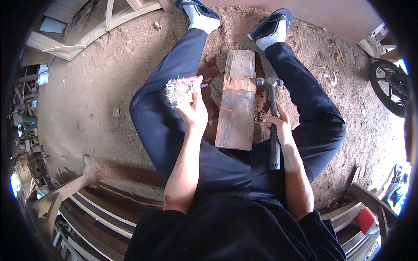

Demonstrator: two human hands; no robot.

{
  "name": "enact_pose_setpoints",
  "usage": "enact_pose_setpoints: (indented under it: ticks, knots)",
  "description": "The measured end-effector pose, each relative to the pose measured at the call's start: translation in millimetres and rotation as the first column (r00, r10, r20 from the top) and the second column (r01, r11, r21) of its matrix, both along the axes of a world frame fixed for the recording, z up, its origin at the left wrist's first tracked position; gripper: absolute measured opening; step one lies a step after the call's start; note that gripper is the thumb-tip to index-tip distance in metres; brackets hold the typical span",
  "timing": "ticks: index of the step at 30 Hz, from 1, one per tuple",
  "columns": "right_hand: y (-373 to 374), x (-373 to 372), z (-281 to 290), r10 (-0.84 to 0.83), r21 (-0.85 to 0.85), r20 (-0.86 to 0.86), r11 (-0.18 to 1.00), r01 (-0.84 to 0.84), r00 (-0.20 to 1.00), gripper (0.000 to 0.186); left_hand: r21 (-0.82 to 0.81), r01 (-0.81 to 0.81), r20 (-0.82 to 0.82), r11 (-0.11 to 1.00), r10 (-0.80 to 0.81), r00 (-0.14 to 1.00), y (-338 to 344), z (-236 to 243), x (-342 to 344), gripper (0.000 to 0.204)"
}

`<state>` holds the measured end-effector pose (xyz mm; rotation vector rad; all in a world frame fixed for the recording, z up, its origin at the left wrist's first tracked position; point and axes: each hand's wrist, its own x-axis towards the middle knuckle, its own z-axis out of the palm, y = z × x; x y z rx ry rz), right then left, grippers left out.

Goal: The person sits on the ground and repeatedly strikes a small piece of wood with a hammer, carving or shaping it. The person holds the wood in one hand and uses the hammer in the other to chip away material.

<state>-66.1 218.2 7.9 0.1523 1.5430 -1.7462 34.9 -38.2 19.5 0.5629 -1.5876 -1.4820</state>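
My left hand (194, 108) is closed around a thing with a pale, frayed, fibrous end (179, 92), held above my left thigh. A small grey tip shows past my fingers; the rest is hidden, so I cannot tell its kind. My right hand (281, 126) grips a ball-peen hammer (274, 100) by its dark handle, with the metal head pointing away from me. Between my legs lies a thick wooden block (235, 117), its middle crossed by a lighter, rough cut band. The hammer's face is at the block's right edge; whether they touch I cannot tell.
My legs are spread either side of the block on a dusty dirt floor (126, 69). A wooden frame (96, 39) lies far left. Slatted timber (87, 209) is near left, a red-topped object (365, 219) near right, and a black wheel (387, 85) far right.
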Motion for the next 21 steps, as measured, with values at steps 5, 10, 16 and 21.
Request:
enact_pose_setpoints:
  ticks: [5, 10, 16, 21]
  knots:
    - [-9, -7, -6, -0.01, 0.052, 0.004, 0.999, 0.01, 1.0, 0.071, -0.01, -0.099, -0.07, 0.995, 0.098, 0.993, 19, -14, -5, 0.023]
    - [-21, -11, 5, 0.015, 0.159, 0.055, 0.987, -0.023, 0.998, 0.073, 0.128, 0.208, 0.076, 0.97, -0.219, 0.973, 52, -13, -14, 0.038]
    - [-27, -17, -1, 0.004, 0.247, 0.088, 0.969, -0.025, 0.996, 0.076, -0.178, 0.297, 0.037, 0.938, -0.295, 0.955, 72, -7, -44, 0.024]
    - [-26, -18, -9, -0.001, 0.266, 0.08, 0.964, -0.021, 0.997, 0.078, -0.304, 0.371, 0.074, 0.877, -0.366, 0.927, 62, -6, -46, 0.028]
